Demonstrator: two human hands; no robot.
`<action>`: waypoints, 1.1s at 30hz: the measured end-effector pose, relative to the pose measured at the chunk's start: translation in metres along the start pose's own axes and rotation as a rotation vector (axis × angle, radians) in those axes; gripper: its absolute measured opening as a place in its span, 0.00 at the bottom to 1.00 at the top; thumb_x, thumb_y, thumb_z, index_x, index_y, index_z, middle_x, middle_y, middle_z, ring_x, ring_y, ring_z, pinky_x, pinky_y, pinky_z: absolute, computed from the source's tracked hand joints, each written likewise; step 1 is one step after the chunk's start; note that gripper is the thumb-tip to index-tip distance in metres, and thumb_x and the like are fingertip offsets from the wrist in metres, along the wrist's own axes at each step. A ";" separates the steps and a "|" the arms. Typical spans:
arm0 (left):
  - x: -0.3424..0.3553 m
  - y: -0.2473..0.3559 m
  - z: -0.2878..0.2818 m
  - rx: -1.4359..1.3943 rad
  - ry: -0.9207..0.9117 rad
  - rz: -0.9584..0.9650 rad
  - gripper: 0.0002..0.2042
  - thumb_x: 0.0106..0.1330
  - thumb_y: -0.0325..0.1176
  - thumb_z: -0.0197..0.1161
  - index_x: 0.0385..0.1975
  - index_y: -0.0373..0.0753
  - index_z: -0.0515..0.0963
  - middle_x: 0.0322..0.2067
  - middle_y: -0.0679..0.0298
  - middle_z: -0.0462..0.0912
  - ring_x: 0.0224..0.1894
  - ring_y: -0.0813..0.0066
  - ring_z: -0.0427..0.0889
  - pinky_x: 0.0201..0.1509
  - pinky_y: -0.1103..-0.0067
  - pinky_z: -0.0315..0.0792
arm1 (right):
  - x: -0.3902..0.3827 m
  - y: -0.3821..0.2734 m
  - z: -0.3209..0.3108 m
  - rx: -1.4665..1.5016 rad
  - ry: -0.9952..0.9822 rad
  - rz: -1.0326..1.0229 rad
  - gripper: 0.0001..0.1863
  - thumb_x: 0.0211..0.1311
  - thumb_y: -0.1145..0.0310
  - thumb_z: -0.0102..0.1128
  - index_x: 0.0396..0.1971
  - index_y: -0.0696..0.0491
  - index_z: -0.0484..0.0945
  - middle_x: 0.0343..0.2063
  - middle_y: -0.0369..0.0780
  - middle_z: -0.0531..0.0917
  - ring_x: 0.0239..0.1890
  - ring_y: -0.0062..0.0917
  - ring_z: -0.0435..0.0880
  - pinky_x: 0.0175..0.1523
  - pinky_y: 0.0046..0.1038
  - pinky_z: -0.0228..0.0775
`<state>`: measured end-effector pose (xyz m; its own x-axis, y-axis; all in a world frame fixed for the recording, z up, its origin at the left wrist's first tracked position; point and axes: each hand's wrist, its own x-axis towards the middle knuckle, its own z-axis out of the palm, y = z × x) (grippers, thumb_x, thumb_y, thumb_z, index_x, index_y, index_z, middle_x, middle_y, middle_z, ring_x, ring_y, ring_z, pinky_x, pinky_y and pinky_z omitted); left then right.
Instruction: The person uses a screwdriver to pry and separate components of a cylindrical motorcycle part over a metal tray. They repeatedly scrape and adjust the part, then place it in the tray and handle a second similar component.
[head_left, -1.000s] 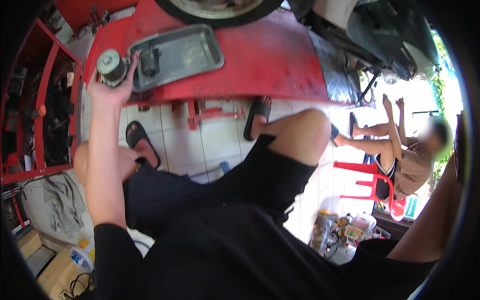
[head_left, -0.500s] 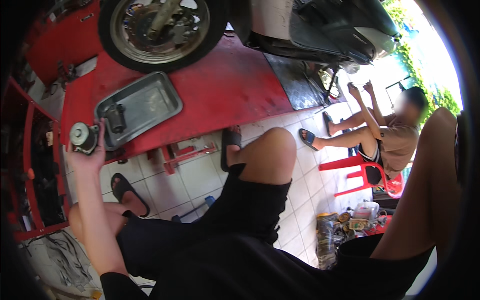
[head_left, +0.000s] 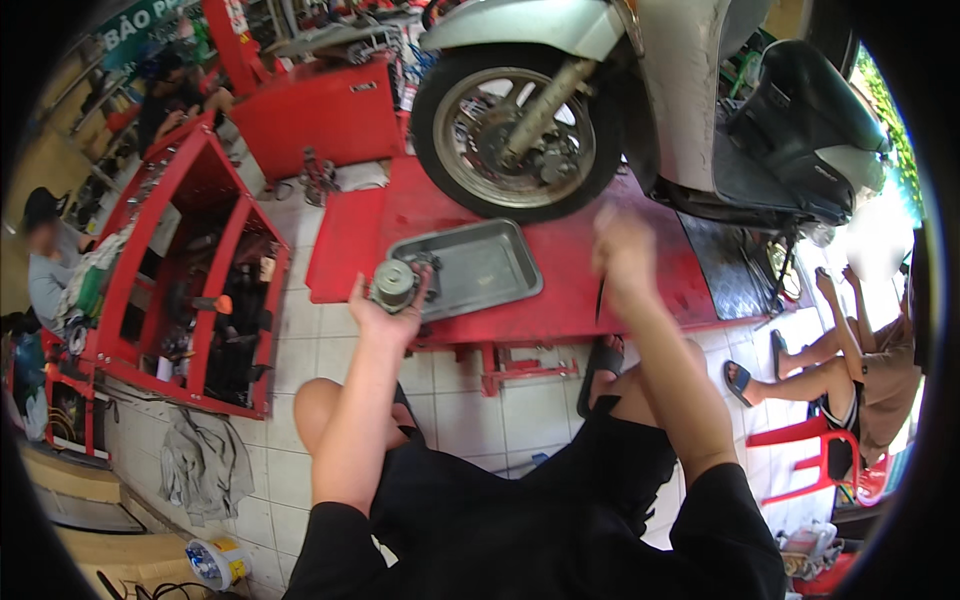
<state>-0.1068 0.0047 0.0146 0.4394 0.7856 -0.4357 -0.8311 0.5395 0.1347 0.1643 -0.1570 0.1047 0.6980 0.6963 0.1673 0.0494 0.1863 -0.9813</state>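
Note:
My left hand (head_left: 385,318) grips a silver cylindrical metal part (head_left: 394,280) at the near-left corner of a grey metal tray (head_left: 480,285); a dark part behind it is partly hidden. The tray lies on a red lift platform (head_left: 335,270). My right hand (head_left: 625,260), smeared by motion, is raised right of the tray with curled fingers around a thin dark tool (head_left: 600,300), too blurred to identify. Above both hands, the front wheel (head_left: 445,140) of a silver-and-black scooter (head_left: 680,100) stands over the platform.
A red shelving cart (head_left: 205,310) stands left, with two people (head_left: 50,280) (head_left: 165,105) beside it. Another person (head_left: 880,390) sits on a red plastic chair (head_left: 800,435) at right. A grey cloth (head_left: 205,465) and white bucket (head_left: 215,560) are on the floor.
My right hand and forearm have come up into view beside the tray. The view has swung left and up, showing more scooter and cart. My left hand still holds the metal part.

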 end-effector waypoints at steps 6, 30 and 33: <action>0.004 -0.028 0.005 0.004 0.016 -0.035 0.30 0.71 0.52 0.43 0.58 0.29 0.69 0.52 0.43 0.75 0.53 0.44 0.76 0.64 0.53 0.71 | -0.047 0.076 -0.027 -0.633 -0.468 0.040 0.10 0.68 0.67 0.55 0.38 0.58 0.82 0.23 0.41 0.81 0.24 0.33 0.81 0.28 0.37 0.70; 0.011 -0.029 -0.001 0.008 0.076 0.017 0.33 0.70 0.53 0.39 0.61 0.27 0.66 0.51 0.40 0.74 0.53 0.45 0.76 0.63 0.49 0.73 | -0.258 -0.259 0.072 -1.369 -1.017 -0.921 0.05 0.43 0.65 0.64 0.19 0.50 0.83 0.18 0.37 0.81 0.20 0.28 0.79 0.29 0.30 0.68; 0.023 -0.006 -0.005 -0.008 0.069 -0.007 0.33 0.70 0.53 0.39 0.62 0.27 0.65 0.51 0.41 0.75 0.53 0.45 0.76 0.61 0.50 0.74 | -0.217 -0.234 0.067 -1.330 -0.987 -1.065 0.10 0.40 0.61 0.70 0.22 0.50 0.85 0.22 0.41 0.84 0.29 0.30 0.87 0.30 0.33 0.78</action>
<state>-0.0936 0.0178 -0.0006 0.4208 0.7590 -0.4969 -0.8310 0.5422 0.1245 -0.0464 -0.3047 0.3043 -0.5225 0.8370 0.1623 0.8499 0.4963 0.1768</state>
